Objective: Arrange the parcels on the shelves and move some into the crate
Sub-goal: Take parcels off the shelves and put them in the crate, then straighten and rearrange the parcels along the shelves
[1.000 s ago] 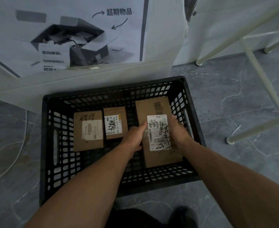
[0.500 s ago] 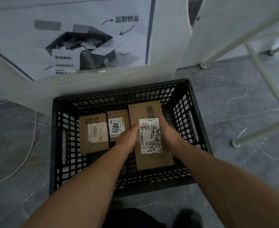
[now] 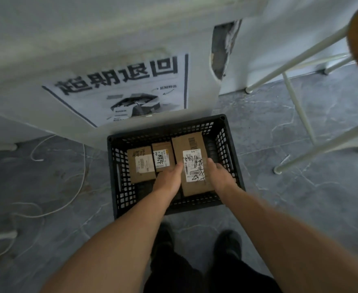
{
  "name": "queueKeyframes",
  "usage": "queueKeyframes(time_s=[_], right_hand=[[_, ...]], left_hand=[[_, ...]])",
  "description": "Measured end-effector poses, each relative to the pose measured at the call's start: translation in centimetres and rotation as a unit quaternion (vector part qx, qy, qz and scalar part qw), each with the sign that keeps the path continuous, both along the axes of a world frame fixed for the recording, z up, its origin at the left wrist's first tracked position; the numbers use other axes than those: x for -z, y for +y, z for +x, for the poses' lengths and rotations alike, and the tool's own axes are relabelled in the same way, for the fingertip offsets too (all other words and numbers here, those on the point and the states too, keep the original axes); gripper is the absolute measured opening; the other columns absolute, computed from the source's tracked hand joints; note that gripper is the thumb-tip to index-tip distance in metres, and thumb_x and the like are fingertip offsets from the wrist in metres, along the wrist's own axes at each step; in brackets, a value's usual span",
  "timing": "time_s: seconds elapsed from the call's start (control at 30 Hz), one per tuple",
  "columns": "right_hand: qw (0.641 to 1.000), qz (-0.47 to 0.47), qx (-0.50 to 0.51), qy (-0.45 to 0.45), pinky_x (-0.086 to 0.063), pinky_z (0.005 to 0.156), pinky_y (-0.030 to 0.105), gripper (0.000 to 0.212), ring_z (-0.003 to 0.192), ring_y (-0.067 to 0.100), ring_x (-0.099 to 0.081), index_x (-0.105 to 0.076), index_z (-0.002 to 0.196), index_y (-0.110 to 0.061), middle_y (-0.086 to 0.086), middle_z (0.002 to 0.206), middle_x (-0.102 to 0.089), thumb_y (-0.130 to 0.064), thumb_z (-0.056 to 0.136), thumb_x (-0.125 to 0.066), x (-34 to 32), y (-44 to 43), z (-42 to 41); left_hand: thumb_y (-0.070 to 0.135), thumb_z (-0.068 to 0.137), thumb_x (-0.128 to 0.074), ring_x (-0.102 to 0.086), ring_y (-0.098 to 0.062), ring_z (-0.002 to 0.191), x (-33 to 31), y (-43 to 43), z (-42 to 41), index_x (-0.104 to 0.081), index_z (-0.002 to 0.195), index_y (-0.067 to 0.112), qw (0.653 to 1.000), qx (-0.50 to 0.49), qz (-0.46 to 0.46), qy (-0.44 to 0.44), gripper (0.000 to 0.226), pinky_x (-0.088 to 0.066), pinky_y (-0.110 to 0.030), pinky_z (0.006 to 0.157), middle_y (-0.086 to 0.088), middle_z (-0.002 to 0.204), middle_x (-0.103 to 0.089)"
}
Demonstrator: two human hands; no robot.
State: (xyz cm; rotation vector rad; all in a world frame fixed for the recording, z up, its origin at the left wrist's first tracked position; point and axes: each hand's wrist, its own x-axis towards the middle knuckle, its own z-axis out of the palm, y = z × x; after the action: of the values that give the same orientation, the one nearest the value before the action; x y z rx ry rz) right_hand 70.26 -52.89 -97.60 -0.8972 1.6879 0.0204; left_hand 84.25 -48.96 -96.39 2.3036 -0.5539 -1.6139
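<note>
Sitting in one black crate [image 3: 119, 178] are three parcels: a large parcel [image 3: 191, 166] at 3 o'clock, a middle parcel [image 3: 163, 156] and a left parcel [image 3: 141, 164] toward 9 o'clock. The left hand [image 3: 168, 179] and right hand [image 3: 219, 173] flank the large one, fingers pressed to its sides, grasping it.

1. Dim, flat, greyish light is filling the scene, with no glare showing anywhere.
2. Motion blur is smearing the poster [image 3: 131, 85] at 11 o'clock.
3. Wide-angle distortion is bending the white frame legs [image 3: 296, 106] at 2 o'clock.
4. The crate [image 3: 119, 176] interior is sitting in shadow.
</note>
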Motion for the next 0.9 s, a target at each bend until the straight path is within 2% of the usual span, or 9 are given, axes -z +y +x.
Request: queueKeyframes(time_s=[0.1,0.17,0.27,0.37,0.4,0.5,0.57,0.7,0.9], right_hand=[[1.0,0.006,-0.011,-0.017,-0.034,0.112,0.041,0.06,0.14,0.03,-0.044,-0.044,0.153,-0.016,0.011,0.151,-0.05,-0.052,0.107,-0.03,-6.8,1.2,-0.1],[1.0,0.0,-0.019,-0.024,-0.034,0.113,0.042,0.061,0.141,0.03,-0.043,-0.043,0.154,-0.016,0.012,0.153,-0.048,-0.053,0.106,-0.032,-11.3,1.6,-0.4],[0.999,-0.007,-0.027,-0.02,-0.035,0.11,0.039,0.059,0.141,0.03,-0.043,-0.043,0.153,-0.015,0.012,0.153,-0.048,-0.05,0.106,-0.034,-18.1,1.8,-1.0],[0.999,-0.019,-0.033,-0.025,-0.037,0.105,0.038,0.058,0.137,0.03,-0.047,-0.046,0.151,-0.015,0.012,0.15,-0.05,-0.05,0.106,-0.035,-23.3,1.9,-1.5],[0.999,-0.02,-0.041,-0.022,-0.038,0.104,0.039,0.058,0.135,0.03,-0.048,-0.047,0.149,-0.015,0.012,0.148,-0.052,-0.05,0.105,-0.035,-24.8,2.0,-1.6],[0.994,-0.035,-0.106,0.005,-0.041,0.099,0.038,0.057,0.128,0.031,-0.052,-0.049,0.147,-0.013,0.014,0.143,-0.054,-0.05,0.106,-0.037,-28.3,2.6,-1.9],[0.987,-0.045,-0.153,0.029,-0.043,0.102,0.039,0.058,0.128,0.034,-0.052,-0.046,0.148,-0.013,0.016,0.143,-0.052,-0.051,0.105,-0.037,-30.4,3.3,-2.0],[0.973,-0.061,-0.212,0.07,-0.046,0.104,0.051,0.05,0.119,0.034,-0.054,-0.052,0.134,-0.016,0.014,0.131,-0.055,-0.052,0.102,-0.038,-34.1,5.0,-2.5],[0.981,-0.062,-0.132,0.125,-0.048,0.1,0.05,0.061,0.115,0.034,-0.056,-0.052,0.132,-0.019,0.011,0.123,-0.055,-0.062,0.092,-0.034,-39.4,9.5,-4.6]], left_hand=[[0.058,0.101,-0.035,-0.052,-0.028,0.114,-6.9,0.8,-1.3,-0.056,0.131,0.026,1.0,0.012,0.003,-0.007,0.048,-0.042,-0.05,0.107,-0.006,0.125,-0.054],[0.054,0.103,-0.034,-0.05,-0.023,0.102,-11.8,1.0,-2.1,-0.058,0.127,0.023,0.999,0.037,-0.007,-0.016,0.046,-0.043,-0.043,0.105,-0.001,0.111,-0.051],[0.053,0.103,-0.032,-0.053,-0.024,0.106,-18.3,1.0,-2.8,-0.06,0.127,0.019,0.995,0.089,-0.009,-0.04,0.05,-0.036,-0.033,0.09,0.001,0.11,-0.052],[0.052,0.103,-0.032,-0.051,-0.017,0.09,-23.3,0.8,-2.8,-0.061,0.094,0.022,0.99,0.122,-0.009,-0.065,0.042,-0.037,-0.034,0.084,0.004,0.096,-0.056],[0.051,0.103,-0.033,-0.053,-0.018,0.09,-24.6,0.9,-2.6,-0.062,0.095,0.02,0.988,0.135,-0.011,-0.074,0.043,-0.038,-0.034,0.084,0.002,0.097,-0.058],[0.05,0.102,-0.035,-0.054,-0.021,0.103,-28.1,1.2,-1.7,-0.064,0.121,0.018,0.974,0.198,-0.023,-0.112,0.047,-0.036,-0.031,0.084,-0.003,0.122,-0.061],[0.049,0.102,-0.038,-0.055,-0.024,0.113,-30.1,1.6,-0.9,-0.06,0.13,0.017,0.957,0.249,-0.033,-0.144,0.048,-0.038,-0.031,0.086,-0.007,0.132,-0.058],[0.05,0.101,-0.037,-0.045,-0.03,0.131,-33.6,2.4,0.6,-0.049,0.142,0.017,0.908,0.371,-0.054,-0.188,0.054,-0.039,-0.04,0.107,-0.011,0.146,-0.045],[0.055,0.099,-0.035,-0.038,-0.031,0.136,-38.6,2.9,-0.5,-0.039,0.149,0.023,0.807,0.547,-0.085,-0.206,0.059,-0.036,-0.047,0.109,-0.007,0.153,-0.037]])
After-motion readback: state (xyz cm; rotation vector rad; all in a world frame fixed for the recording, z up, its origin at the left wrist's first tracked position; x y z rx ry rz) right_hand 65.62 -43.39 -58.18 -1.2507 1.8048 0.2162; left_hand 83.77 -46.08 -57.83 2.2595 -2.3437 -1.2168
